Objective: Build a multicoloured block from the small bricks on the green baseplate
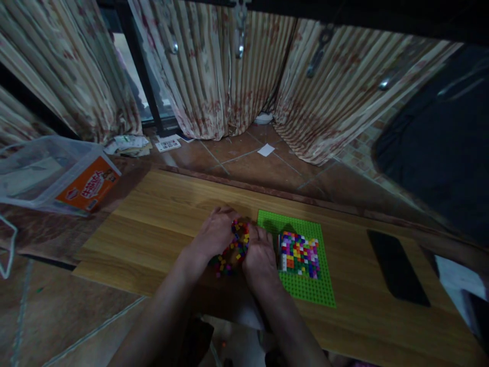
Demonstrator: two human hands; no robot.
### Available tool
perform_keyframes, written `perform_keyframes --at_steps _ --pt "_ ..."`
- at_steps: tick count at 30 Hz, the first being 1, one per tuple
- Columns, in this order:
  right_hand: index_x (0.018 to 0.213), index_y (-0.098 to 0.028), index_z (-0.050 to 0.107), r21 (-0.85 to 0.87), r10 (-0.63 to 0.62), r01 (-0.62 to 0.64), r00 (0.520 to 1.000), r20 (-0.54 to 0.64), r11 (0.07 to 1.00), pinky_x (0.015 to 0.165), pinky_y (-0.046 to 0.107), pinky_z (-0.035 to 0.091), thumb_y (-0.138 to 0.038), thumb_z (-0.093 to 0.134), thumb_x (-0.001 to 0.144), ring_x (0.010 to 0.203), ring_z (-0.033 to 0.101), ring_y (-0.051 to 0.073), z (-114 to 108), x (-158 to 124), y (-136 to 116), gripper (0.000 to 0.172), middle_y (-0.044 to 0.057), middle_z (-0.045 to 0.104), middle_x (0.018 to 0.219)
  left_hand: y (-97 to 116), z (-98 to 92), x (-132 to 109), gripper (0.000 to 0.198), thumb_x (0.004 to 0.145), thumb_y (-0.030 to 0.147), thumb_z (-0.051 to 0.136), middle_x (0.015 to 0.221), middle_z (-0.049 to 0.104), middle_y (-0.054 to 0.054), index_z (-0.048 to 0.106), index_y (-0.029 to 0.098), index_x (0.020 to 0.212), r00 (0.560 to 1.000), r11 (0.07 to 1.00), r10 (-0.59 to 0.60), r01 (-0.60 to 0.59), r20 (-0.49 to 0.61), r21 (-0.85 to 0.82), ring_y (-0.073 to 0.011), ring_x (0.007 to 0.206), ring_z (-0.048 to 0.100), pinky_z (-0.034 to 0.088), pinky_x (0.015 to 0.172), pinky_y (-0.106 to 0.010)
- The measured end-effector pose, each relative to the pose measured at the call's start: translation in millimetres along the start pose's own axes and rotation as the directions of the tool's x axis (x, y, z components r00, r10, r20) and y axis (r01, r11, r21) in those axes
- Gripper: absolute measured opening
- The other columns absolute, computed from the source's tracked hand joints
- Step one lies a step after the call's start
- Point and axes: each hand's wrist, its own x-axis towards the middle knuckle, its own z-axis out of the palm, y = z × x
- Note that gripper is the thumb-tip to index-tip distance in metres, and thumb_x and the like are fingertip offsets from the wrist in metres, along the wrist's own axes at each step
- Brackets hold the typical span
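Small toy bricks (pixel 240 245) in many colours lie in a loose pile on the wooden table, between my two hands. My left hand (pixel 214 232) curves along the pile's left side, fingers loosely bent and apart from a full grip. At the pile's right edge rests my right hand (pixel 262 255), its fingers bent downward with the tips hidden. Just right of it lies a green baseplate (pixel 326 275). A multicoloured block of joined bricks (pixel 300 254) is built up on that baseplate, with a white strip along its left side.
A black phone-like slab (pixel 397 267) lies on the table (pixel 153 219) at the right. To the left stands a clear plastic bin (pixel 46 204) with an orange label. Striped curtains (pixel 229 76) hang beyond the table, and papers (pixel 168 143) lie on the tiled floor.
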Motion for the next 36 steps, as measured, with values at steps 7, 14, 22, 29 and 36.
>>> perform_keyframes --at_steps 7,14,22,29,36 --pt "0.131 -0.012 0.057 0.121 -0.056 0.056 0.998 -0.006 0.991 0.097 0.039 0.047 0.000 0.042 0.075 0.113 0.058 0.028 -2.7 -1.2 4.8 0.059 0.014 0.066 0.118 1.0 -5.7 -5.1 0.040 0.065 -0.001 0.043 0.095 0.069 -0.010 0.070 0.015 0.089 0.999 0.994 -0.025 0.029 0.032 -0.107 -0.0224 0.095 0.060 0.047 0.091 -0.034" --pt "0.119 -0.014 0.065 0.193 -0.043 0.058 0.996 -0.081 0.980 0.094 0.042 0.049 -0.010 0.041 0.088 0.104 0.062 0.027 -6.6 4.6 3.1 0.039 0.014 0.069 0.110 -2.3 -11.5 -9.1 0.035 0.074 0.003 0.042 0.090 0.068 -0.007 0.070 0.018 0.089 0.993 0.986 -0.112 0.116 0.039 -0.121 -0.0197 0.086 0.062 0.048 0.080 -0.030" --pt "0.096 -0.019 0.071 0.173 -0.081 0.088 0.996 -0.048 0.981 0.092 0.037 0.048 -0.018 0.057 0.087 0.102 0.060 0.024 -2.8 5.9 -1.9 0.016 0.009 0.064 0.103 1.2 -12.6 -8.3 0.030 0.081 0.007 0.041 0.089 0.068 -0.006 0.069 0.017 0.087 0.991 0.989 -0.103 0.111 0.088 -0.101 -0.0173 0.082 0.062 0.046 0.075 -0.027" --pt "0.082 -0.020 0.069 0.134 -0.058 0.062 0.998 -0.031 0.989 0.093 0.036 0.048 -0.018 0.063 0.084 0.105 0.058 0.024 -0.1 8.9 -3.5 0.007 0.009 0.063 0.106 6.0 -14.2 -9.7 0.027 0.081 0.011 0.044 0.087 0.068 -0.007 0.069 0.017 0.087 0.989 0.985 -0.126 0.135 0.082 -0.109 -0.0183 0.082 0.062 0.047 0.076 -0.028" --pt "0.081 -0.019 0.067 0.255 -0.065 0.078 0.996 -0.058 0.964 0.091 0.037 0.048 -0.014 0.051 0.087 0.099 0.060 0.023 -1.3 11.3 -2.5 0.017 0.010 0.064 0.102 6.5 -12.5 -10.2 0.028 0.081 0.012 0.044 0.088 0.069 -0.009 0.070 0.017 0.089 0.989 0.982 -0.135 0.142 0.057 -0.127 -0.0204 0.084 0.063 0.047 0.076 -0.030"
